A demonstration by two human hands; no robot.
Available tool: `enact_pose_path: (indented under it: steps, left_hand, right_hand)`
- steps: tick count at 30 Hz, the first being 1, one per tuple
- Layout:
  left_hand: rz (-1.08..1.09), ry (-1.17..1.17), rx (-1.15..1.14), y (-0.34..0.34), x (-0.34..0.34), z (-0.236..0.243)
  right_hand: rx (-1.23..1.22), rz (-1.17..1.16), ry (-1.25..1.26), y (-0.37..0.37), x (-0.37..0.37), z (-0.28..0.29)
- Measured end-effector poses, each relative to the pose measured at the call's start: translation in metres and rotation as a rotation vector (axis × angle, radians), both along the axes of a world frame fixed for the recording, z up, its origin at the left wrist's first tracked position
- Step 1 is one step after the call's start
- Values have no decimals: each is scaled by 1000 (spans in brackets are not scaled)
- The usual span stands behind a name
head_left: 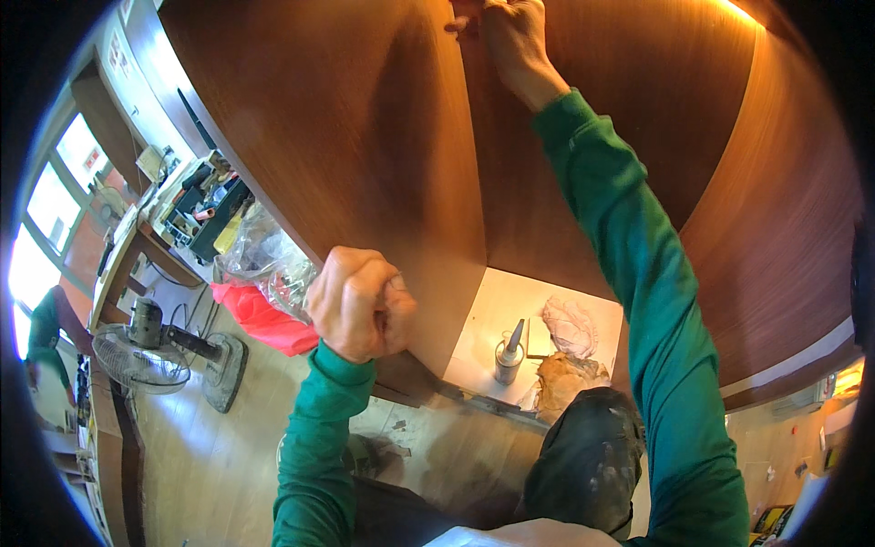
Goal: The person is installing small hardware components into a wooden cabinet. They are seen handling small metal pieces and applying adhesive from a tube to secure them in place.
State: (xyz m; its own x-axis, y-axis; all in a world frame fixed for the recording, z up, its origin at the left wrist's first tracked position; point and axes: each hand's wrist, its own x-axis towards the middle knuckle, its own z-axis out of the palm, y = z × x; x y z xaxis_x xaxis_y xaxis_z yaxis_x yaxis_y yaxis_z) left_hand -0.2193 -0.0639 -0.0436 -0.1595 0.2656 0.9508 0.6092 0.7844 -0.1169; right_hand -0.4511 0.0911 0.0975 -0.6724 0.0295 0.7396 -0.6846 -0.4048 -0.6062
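Note:
My left hand (359,305) is closed in a fist in front of the left wooden panel (346,137). Anything inside its curled fingers is hidden. Raised to the upper edge of the view, my right hand (512,41) is closed beside the seam where that panel meets the brown back panel (565,182). The picture's edge cuts off part of it, and I cannot make out what its fingers hold, if anything. Below, on the pale cabinet floor (469,342), a sealant tube with a dark pointed nozzle (509,356) stands near a crumpled pinkish cloth (570,326) and a tan crumpled piece (567,383).
A curved wooden panel (784,210) bounds the right side, under a lit strip (736,9). On the left are a floor fan (141,356), a red bag (264,319), clear plastic (264,251) and a tool box (210,219). Another person's green sleeve (44,333) shows at far left.

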Motion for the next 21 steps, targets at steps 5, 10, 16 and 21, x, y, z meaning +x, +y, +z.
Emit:
enact_pose_path:
  steps: [5,10,16,21]
  left_hand:
    - [39,48,-46,3,-5,-7]
    - [37,38,-51,-5,0,-12]
    - [61,40,-51,-1,-2,-11]
    - [15,59,-55,4,-5,-7]
  right_hand:
    - [-72,-106,112,-9,-45,31]
    - [-69,-257,207,-16,-48,34]
    - [-210,9,176,9,-56,46]
    - [-47,-43,146,8,-57,44]
